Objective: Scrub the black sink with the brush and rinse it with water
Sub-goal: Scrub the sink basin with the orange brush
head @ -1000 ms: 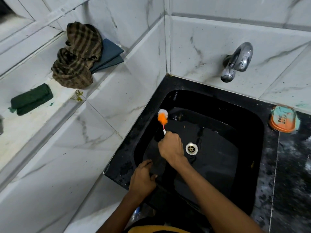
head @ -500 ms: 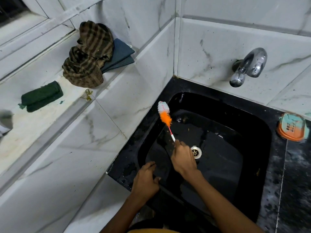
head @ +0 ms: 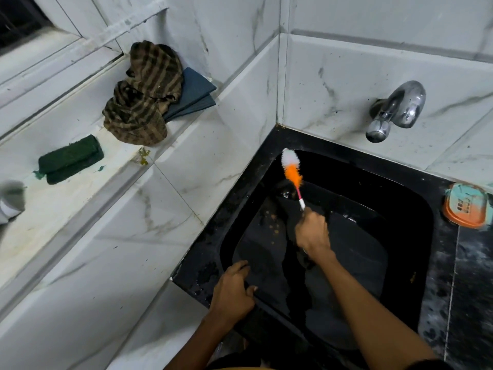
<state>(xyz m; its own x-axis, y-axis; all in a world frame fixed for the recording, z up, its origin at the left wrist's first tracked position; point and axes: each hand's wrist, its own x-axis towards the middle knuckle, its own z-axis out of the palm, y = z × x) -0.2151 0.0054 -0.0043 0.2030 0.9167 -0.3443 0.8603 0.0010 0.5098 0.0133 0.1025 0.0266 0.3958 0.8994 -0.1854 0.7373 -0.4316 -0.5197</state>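
The black sink [head: 416,209] fills the lower right, its wet basin dotted with small bits of debris. My right hand [head: 312,231] grips the thin handle of a brush [head: 292,170] with white and orange bristles. The bristle head lies against the sink's far left inner corner, near the rim. My left hand [head: 232,289] rests on the sink's near left rim, fingers curled over the edge. A chrome tap [head: 394,110] sticks out of the back wall above the basin; no water runs from it. My right hand hides the drain.
An orange and teal soap dish [head: 464,206] sits on the black counter right of the sink. On the white marble ledge at the left lie a striped brown cloth [head: 144,110], a folded blue cloth [head: 194,94] and a green scrub pad [head: 70,160].
My right hand has pushed the brush up and away, from the basin floor to the far left corner of the sink. The left hand has stayed on the rim.
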